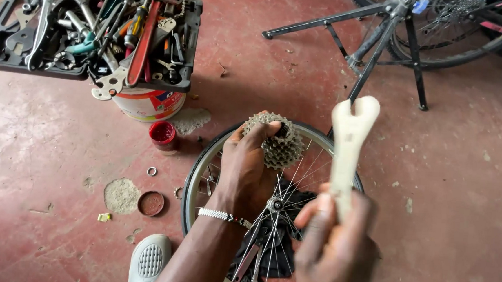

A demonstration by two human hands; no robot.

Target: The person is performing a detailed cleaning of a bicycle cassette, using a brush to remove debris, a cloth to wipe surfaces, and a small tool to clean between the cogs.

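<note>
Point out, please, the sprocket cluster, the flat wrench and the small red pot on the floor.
Sprocket cluster point(282, 146), head view, on its toothed side below the left hand's fingers.
Flat wrench point(350, 138), head view, on its pale shaft above the right hand.
Small red pot point(162, 134), head view, on its red top.

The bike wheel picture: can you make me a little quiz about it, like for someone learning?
1. True or false: the left hand holds the gear cluster.
2. Which tool is in the right hand? A) hammer B) flat spanner C) screwdriver
3. What does the black tool tray rest on?

Key
1. True: its fingers wrap the cluster above the wheel.
2. B: the spanner points up, open end on top.
3. A white bucket, next to a small red pot on the floor.
</note>
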